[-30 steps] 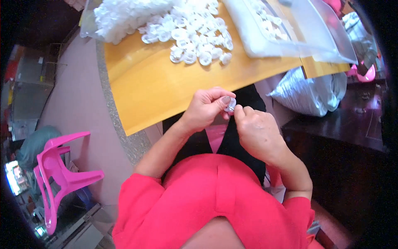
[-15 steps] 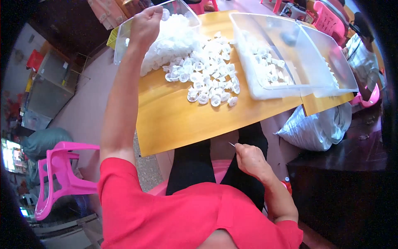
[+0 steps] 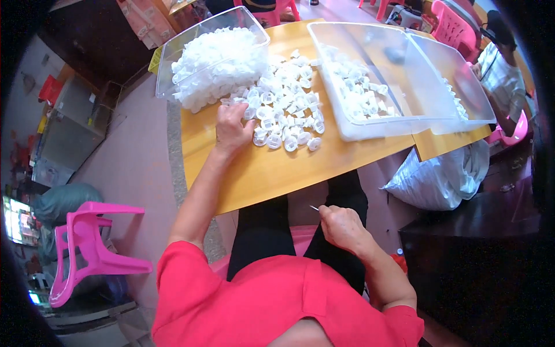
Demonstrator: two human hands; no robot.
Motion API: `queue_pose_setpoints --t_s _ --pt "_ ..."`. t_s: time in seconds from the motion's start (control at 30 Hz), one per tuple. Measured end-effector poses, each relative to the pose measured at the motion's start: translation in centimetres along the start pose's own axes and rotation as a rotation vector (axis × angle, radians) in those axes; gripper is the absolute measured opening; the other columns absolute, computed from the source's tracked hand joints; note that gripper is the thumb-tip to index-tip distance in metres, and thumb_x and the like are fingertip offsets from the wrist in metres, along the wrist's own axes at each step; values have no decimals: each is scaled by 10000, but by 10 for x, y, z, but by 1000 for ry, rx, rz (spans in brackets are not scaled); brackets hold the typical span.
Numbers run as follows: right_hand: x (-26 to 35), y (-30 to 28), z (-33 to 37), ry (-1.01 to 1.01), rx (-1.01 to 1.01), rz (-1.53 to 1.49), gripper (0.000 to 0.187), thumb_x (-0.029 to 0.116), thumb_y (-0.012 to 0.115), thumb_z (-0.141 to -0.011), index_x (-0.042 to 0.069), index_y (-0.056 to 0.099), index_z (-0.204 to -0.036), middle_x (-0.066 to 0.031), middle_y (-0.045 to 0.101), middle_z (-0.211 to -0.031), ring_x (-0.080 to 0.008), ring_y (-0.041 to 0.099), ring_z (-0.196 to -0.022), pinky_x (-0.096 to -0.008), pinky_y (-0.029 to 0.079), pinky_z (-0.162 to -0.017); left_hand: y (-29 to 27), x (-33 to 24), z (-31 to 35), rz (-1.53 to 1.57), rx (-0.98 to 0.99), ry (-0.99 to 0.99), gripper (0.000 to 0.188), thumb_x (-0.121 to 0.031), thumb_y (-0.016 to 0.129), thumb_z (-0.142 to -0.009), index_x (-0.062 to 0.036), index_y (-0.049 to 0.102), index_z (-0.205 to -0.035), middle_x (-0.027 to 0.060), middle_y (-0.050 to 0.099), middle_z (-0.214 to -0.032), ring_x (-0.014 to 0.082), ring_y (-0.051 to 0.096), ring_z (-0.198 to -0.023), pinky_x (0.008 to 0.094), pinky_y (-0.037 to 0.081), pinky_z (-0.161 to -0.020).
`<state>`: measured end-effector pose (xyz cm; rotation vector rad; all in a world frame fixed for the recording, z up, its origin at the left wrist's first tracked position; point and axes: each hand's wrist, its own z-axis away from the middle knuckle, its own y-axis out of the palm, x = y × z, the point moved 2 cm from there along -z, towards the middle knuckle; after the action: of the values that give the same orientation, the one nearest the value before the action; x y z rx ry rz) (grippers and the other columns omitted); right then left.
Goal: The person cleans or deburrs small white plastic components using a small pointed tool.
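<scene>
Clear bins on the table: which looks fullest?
The leftmost bin, beyond the left hand: white pieces heap across it; the bins to its right show more bare space.

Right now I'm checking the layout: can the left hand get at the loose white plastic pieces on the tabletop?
Likely yes: the left hand is at the left edge of the loose white plastic pieces, with nothing visible between.

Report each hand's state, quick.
Left hand: fingers curled at the edge of the loose white plastic pieces; whether it grips one cannot be told.
Right hand: closed, holding a thin tool.
</scene>
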<state>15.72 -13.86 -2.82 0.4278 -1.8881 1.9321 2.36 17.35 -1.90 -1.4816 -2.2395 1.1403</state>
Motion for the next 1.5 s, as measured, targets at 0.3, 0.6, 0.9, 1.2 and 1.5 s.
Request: queue_pose_setpoints --t_s 0.3,0.6,0.9,1.2,1.5 --pt "-2 2 1 3 18 44 107 107 559 -804 3 565 -780 -201 625 -725 -376 647 -655 -458 532 -586 6 1 0 68 -86 138 132 58 595 -697 -45 589 -779 100 629 -793 312 562 -765 411 442 -683" --pt "-3 -2 2 -42 -179 -196 128 119 565 -834 1 602 -868 -209 617 -721 -362 638 -640 -452 512 -592 -49 -54 21 379 -211 -224 149 80 635 -779 -14 615 -894 111 640 -890 247 592 -791 322 481 -728" --pt "30 -61 -7 315 -154 -1279 250 201 532 -957 -5 658 -891 -1 577 -638 -52 470 -473 -206 375 -428 -68 -187 53 919 27 219 236 106 630 -755 -4 630 -963 136 633 -977 294 596 -874 375 475 -791" --pt "40 -71 -15 329 -290 -1303 214 118 593 -911 -5 664 -1070 41 579 -677 -5 455 -524 -179 339 -440 -57 -168 64 1713 253 -424 284 4 608 -882 36 589 -1164 146 519 -1237 202 547 -1084 318 447 -937" --pt "38 -55 -14 208 -428 -980 261 65 614 -885 -54 620 -1116 -67 687 -870 -93 619 -772 -242 507 -677 -48 -169 76 1816 350 -712 238 -52 633 -888 38 620 -1108 108 661 -1041 143 627 -927 266 509 -837"
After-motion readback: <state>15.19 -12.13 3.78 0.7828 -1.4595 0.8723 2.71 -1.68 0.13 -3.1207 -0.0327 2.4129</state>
